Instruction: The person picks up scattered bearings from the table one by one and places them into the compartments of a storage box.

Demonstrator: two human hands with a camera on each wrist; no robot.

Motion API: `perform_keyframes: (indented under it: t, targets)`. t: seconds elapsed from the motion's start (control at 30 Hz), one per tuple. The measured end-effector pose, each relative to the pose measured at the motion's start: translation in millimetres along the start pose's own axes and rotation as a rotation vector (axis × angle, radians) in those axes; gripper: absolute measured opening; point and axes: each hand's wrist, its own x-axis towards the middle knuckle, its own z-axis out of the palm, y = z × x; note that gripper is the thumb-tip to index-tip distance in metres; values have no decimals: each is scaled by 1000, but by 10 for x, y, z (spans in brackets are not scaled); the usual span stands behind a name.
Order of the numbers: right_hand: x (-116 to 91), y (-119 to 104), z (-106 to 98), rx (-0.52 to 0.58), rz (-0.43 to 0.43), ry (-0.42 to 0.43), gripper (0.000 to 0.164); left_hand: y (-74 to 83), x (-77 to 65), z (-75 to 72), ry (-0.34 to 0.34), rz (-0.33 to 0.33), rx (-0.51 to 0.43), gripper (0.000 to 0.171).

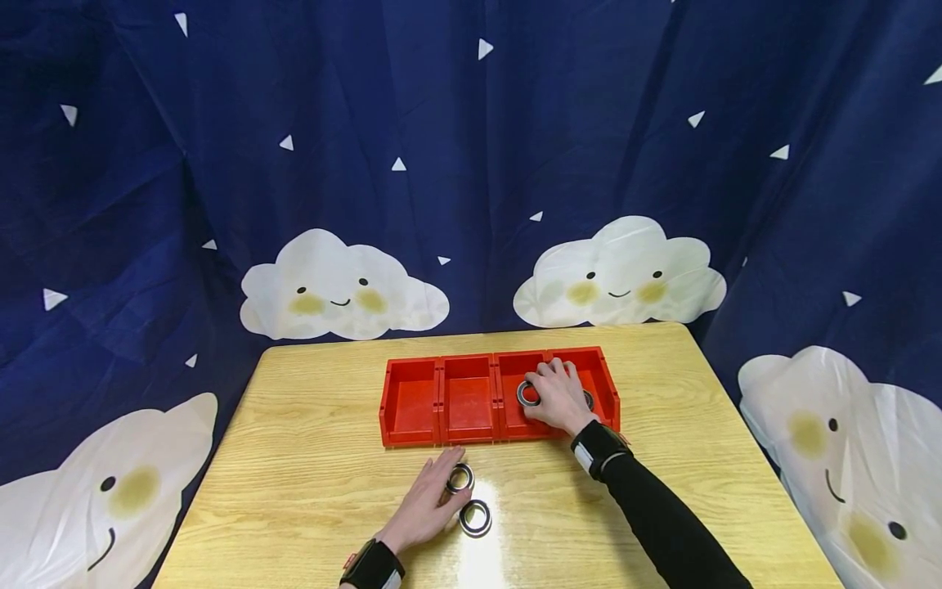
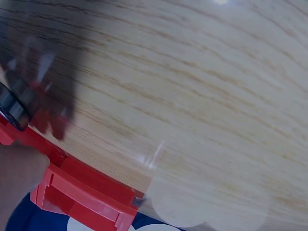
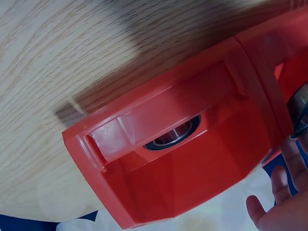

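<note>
My right hand (image 1: pixel 562 397) grips a ring-shaped metal bearing (image 1: pixel 526 393) at the third compartment from the left of a red bin row (image 1: pixel 468 402). In the right wrist view, that bearing (image 3: pixel 299 109) shows at the right edge, beside my fingertips. Another bearing (image 3: pixel 173 136) lies in the rightmost compartment, partly hidden by my right hand in the head view. In front of the bins, my left hand (image 1: pixel 427 503) holds a bearing (image 1: pixel 459 478) between thumb and fingers. A further bearing (image 1: pixel 474 518) lies flat on the table next to the left thumb.
The bins stand toward the back of a light wooden table (image 1: pixel 316 409). Two left compartments have bare red floors. Behind and around the table hangs a dark blue curtain (image 1: pixel 471 164) with white clouds and triangles.
</note>
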Motion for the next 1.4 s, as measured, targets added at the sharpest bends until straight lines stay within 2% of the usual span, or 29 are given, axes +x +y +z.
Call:
perform_keyframes:
  t: [0.37, 0.5, 0.67, 0.93, 1.2, 1.4]
  targets:
    - [55, -44, 96, -63, -9, -64, 50, -14, -6, 10, -6, -2, 6, 62]
    - [61, -44, 116, -128, -8, -99, 54, -22, -10, 16, -2, 10, 15, 62]
    - [82, -65, 133, -213, -62, -130, 55, -9, -17, 9, 0, 19, 21, 62]
    - [126, -94, 183, -308, -92, -171, 47, 28, -16, 14, 3, 32, 19, 62]
    - [98, -110, 211, -339, -49, -255, 43, 3, -25, 20, 3, 33, 16, 62]
    - [104, -123, 231, -335, -46, -261, 39, -13, -32, 16, -4, 30, 41, 61]
